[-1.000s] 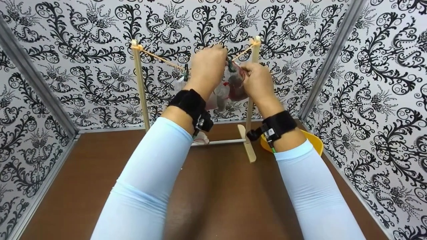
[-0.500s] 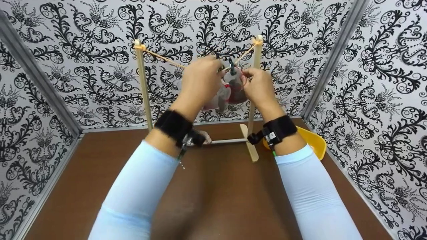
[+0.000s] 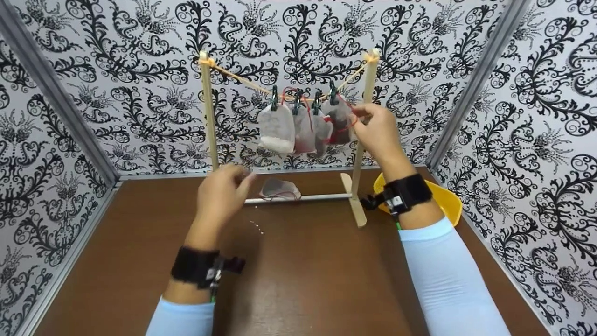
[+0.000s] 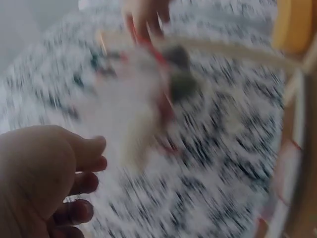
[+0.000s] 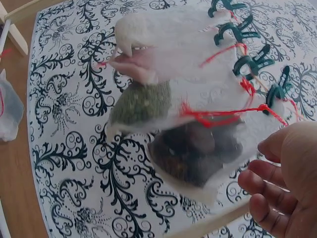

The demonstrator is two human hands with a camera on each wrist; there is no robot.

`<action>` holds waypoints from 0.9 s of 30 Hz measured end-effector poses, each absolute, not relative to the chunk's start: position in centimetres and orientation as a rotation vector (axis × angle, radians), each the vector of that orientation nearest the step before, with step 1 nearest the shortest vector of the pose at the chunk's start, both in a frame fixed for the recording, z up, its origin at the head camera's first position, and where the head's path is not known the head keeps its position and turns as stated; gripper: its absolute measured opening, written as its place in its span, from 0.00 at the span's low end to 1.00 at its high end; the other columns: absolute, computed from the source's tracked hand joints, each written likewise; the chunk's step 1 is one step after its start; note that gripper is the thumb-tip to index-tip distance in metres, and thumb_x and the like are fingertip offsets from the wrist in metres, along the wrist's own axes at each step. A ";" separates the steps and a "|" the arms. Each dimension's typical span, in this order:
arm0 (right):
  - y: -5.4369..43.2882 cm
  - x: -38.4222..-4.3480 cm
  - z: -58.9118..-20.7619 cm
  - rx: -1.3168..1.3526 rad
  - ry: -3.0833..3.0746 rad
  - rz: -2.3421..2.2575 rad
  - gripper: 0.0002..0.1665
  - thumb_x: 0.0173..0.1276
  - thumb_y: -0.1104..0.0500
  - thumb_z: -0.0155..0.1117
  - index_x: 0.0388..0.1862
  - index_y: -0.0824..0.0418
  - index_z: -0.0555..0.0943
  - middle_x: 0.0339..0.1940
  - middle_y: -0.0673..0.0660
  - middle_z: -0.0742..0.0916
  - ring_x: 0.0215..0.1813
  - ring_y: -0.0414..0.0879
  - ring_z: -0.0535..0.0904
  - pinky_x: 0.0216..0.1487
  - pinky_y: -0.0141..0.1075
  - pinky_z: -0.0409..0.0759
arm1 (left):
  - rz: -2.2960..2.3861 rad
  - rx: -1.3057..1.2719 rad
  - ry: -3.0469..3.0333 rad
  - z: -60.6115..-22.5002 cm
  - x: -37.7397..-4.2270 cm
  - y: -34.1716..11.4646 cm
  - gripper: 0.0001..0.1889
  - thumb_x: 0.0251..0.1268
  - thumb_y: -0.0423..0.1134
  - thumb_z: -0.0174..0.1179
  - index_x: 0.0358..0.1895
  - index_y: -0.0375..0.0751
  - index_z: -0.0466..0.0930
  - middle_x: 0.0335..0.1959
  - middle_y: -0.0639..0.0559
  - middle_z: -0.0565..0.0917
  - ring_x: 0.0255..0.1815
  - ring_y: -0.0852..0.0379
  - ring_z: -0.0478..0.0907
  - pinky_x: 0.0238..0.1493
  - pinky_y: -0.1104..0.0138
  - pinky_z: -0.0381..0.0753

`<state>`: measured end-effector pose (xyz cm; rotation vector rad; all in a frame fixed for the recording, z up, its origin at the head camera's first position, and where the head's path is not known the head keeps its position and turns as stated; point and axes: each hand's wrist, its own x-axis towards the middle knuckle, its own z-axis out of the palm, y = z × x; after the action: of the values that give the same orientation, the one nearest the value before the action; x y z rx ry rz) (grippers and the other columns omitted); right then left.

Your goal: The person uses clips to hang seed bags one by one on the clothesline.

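Several white mesh pouches (image 3: 276, 128) with red drawstrings hang from green clips (image 3: 274, 99) on an orange cord (image 3: 240, 80). The rightmost pouch (image 5: 195, 153) holds dark contents; others hold green, pink and whitish contents. My right hand (image 3: 378, 133) pinches the edge of that rightmost pouch, thumb and fingertips close by its red string (image 5: 223, 113). Lower left, apart from the line, my left hand (image 3: 221, 193) is in the air with nothing in it, its thumb extended in the left wrist view. Another pouch (image 3: 280, 188) lies on the table by the white rod.
Two wooden posts (image 3: 210, 116) carry the cord, joined low down by a white rod (image 3: 322, 198). A yellow basket (image 3: 445, 200) stands behind my right wrist. Small white specks (image 3: 256, 226) lie on the brown table (image 3: 303, 270). Patterned walls enclose the back and sides.
My left hand has come away from the clips, moving down and left, so the hanging pouches show. My right hand stays at the rightmost pouch.
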<state>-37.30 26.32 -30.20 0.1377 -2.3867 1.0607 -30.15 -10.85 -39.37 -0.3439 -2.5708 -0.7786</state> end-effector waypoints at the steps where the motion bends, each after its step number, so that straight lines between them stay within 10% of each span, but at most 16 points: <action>1: 26.8 -37.1 -30.3 0.122 -2.399 1.064 0.16 0.81 0.59 0.71 0.62 0.61 0.91 0.58 0.60 0.95 0.54 0.53 0.90 0.57 0.47 0.93 | -0.808 -0.301 -2.608 -40.8 -30.3 -11.9 0.16 0.82 0.52 0.69 0.58 0.46 0.94 0.56 0.43 0.95 0.52 0.38 0.93 0.55 0.41 0.91; 12: 35.1 -36.2 -35.4 -0.065 -2.586 0.783 0.19 0.85 0.47 0.64 0.49 0.63 0.89 0.48 0.64 0.92 0.36 0.51 0.83 0.37 0.39 0.82 | -0.916 0.171 -2.964 -52.4 -30.2 -20.8 0.20 0.83 0.47 0.62 0.65 0.39 0.90 0.66 0.33 0.90 0.65 0.25 0.87 0.63 0.31 0.85; 18: 41.2 -35.5 -39.6 -0.182 -3.102 0.774 0.15 0.84 0.53 0.66 0.44 0.65 0.84 0.32 0.53 0.82 0.28 0.45 0.75 0.29 0.36 0.79 | -0.969 0.222 -3.006 -53.6 -30.0 -21.5 0.21 0.83 0.46 0.64 0.68 0.40 0.90 0.70 0.32 0.88 0.68 0.24 0.85 0.64 0.30 0.84; 27: 46.1 -33.1 -45.0 -0.146 -3.466 0.637 0.08 0.67 0.65 0.70 0.43 0.68 0.87 0.34 0.57 0.83 0.34 0.48 0.77 0.35 0.35 0.82 | -1.033 0.220 -2.977 -53.4 -30.0 -21.0 0.21 0.85 0.41 0.65 0.72 0.37 0.86 0.72 0.32 0.87 0.71 0.26 0.84 0.67 0.31 0.84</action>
<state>-33.08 46.08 -44.96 -0.1461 -3.4661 0.6375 -29.96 -21.00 -53.35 0.2203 -2.9770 -1.0326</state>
